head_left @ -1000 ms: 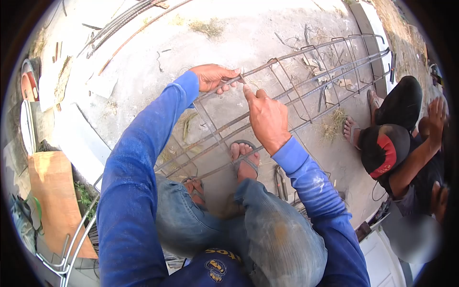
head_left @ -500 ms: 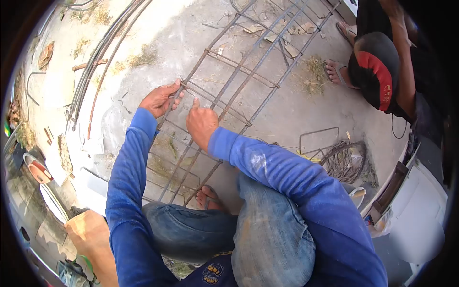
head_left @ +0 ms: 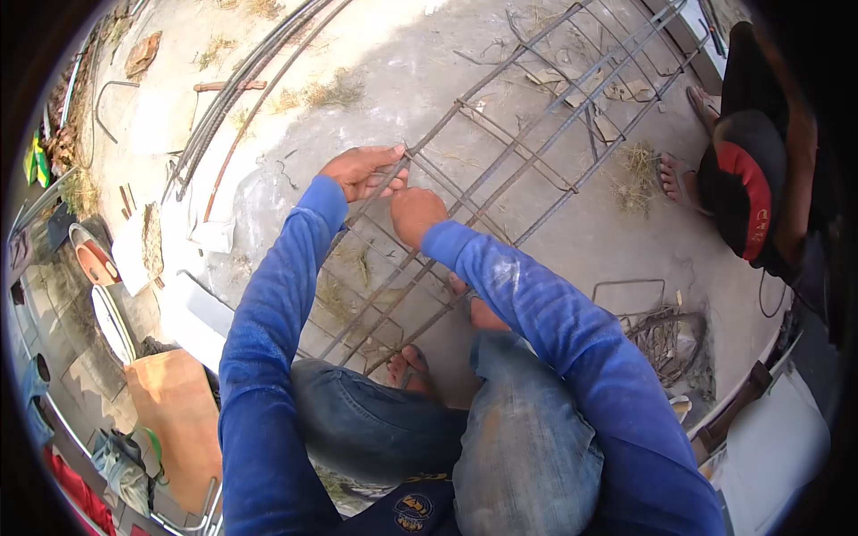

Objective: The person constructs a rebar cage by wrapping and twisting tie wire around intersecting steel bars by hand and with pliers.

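A long cage of steel rebar (head_left: 490,198) with thin cross stirrups stretches diagonally in front of my knees. My left hand (head_left: 362,172) is closed at its left outer bar, with the thumb close to a joint where a stirrup meets that bar. Just right of this joint, my right hand (head_left: 417,217) is curled closed above the cage. Its fingertips are turned away, so whatever they hold, if anything, is hidden.
Another person in a black and red cap (head_left: 746,192) is at the right. A coil of wire (head_left: 666,344) lies below that person. Long loose bars (head_left: 234,96) lie at upper left. A brown board (head_left: 176,424) sits at lower left.
My right index finger, stretched out before, is now curled in, and the right hand is nearer the left. The view has shifted, moving the scene rightward.
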Motion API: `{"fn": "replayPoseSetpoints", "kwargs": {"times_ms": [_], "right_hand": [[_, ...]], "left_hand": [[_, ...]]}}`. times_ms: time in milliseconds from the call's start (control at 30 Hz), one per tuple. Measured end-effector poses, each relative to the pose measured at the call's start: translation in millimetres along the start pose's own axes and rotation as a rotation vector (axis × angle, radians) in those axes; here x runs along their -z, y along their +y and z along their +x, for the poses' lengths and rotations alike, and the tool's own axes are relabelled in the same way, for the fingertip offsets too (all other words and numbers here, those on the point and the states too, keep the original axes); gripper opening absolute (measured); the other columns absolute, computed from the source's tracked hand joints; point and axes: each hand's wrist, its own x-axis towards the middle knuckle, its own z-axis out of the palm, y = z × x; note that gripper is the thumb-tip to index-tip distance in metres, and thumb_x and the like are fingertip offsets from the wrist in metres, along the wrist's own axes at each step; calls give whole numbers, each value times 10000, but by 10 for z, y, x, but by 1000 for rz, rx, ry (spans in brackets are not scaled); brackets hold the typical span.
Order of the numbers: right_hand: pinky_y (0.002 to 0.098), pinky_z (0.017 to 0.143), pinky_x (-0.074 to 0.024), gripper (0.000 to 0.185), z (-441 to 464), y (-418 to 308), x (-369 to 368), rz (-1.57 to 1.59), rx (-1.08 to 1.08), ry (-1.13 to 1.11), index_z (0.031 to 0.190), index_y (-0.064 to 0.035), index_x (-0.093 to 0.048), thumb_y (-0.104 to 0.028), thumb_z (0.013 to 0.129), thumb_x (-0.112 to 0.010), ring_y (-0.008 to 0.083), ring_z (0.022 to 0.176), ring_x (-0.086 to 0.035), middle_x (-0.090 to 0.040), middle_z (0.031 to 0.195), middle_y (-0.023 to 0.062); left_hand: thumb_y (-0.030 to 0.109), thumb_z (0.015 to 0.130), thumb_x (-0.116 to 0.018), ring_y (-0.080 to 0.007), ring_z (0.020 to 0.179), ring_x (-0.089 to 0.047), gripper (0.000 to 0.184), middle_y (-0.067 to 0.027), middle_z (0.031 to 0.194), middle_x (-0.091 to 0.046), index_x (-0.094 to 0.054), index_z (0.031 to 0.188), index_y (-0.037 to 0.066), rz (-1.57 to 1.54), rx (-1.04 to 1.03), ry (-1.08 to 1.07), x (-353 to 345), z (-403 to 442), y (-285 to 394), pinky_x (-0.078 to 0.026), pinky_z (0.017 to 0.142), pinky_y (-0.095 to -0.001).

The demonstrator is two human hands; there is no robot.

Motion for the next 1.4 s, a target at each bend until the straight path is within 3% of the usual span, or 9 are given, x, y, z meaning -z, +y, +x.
{"fn": "replayPoseSetpoints", "kwargs": {"times_ms": [333, 500, 567, 633, 667, 767, 900, 1133, 1400], "right_hand": [[494, 880, -562, 328, 82, 134, -68, 95, 104, 52, 1078, 62, -673, -217, 945, -562, 371, 1015, -731, -746, 1042, 230], [429, 885, -587, 408, -21, 375, 654, 283, 388, -383, 1198, 51, -693, -252, 941, -598, 352, 987, -730, -730, 1132, 232], [396, 785, -602, 437, -230, 281, 1245, 748, 135, -595, 1163, 39, -722, -339, 966, -624, 293, 911, -738, -748, 1057, 181], [279, 673, -584, 483, -152, 225, 1771, 754, 183, -505, 1208, 20, -731, -402, 1015, -597, 159, 864, -718, -757, 1038, 115], [280, 660, -573, 467, -1, 208, 1848, 674, 186, -294, 1198, 15, -736, -392, 1011, -603, 155, 822, -705, -759, 1012, 111], [317, 634, -555, 448, 763, 147, 1911, 336, 310, 40, 1145, 12, -754, -387, 998, -612, 165, 730, -665, -757, 949, 101], [358, 693, -569, 531, 1304, -258, 1605, -7, 201, -347, 1075, -14, -774, -511, 927, -659, 228, 853, -706, -767, 995, 99], [376, 742, -575, 399, 1547, -301, 1300, -147, 181, -658, 1113, -142, -764, -452, 866, -719, 191, 948, -699, -740, 992, 31], [317, 540, -573, 207, 1253, 83, 1415, 205, 116, -174, 1001, 27, -706, -159, 970, -619, 185, 637, -733, -726, 747, 112]], "left_hand": [[435, 1005, -693, -84, 748, -606, 414, -15, 958, -710, -685, 1166, 53, -75, 40, -129, 22, 36, -47, -469, 599, -257], [449, 1002, -692, -92, 861, -636, 432, -26, 1020, -708, -676, 1181, 56, -21, -18, -17, -112, -57, -5, -508, 673, -256], [413, 996, -697, -136, 998, -646, 460, -67, 1141, -720, -668, 1250, 31, 18, -62, 13, -47, 36, -114, -536, 760, -305], [426, 975, -700, -187, 1074, -654, 518, -104, 1194, -721, -660, 1288, 15, 110, -123, 41, -1, 70, -78, -546, 867, -353], [457, 924, -709, -265, 1166, -639, 577, -194, 1263, -699, -694, 1264, -9, 351, -138, 305, -96, 61, -40, -489, 1014, -398], [498, 882, -729, -337, 1225, -612, 611, -252, 1289, -677, -737, 1186, -31, 667, -216, 287, -198, -109, 152, -435, 1085, -410], [499, 975, -591, -279, 1110, -716, 492, -187, 1162, -754, -801, 1035, 58, 925, -315, 236, -233, -72, 153, -535, 957, -392], [383, 962, -658, -176, 731, -752, 391, -91, 864, -790, -805, 902, 26, 370, -220, 487, -498, -124, -8, -578, 738, -330], [366, 969, -664, -250, 855, -781, 570, -151, 1271, -716, -605, 1430, 37, 166, -405, 335, -475, -163, -225, -563, 689, -318]]}}
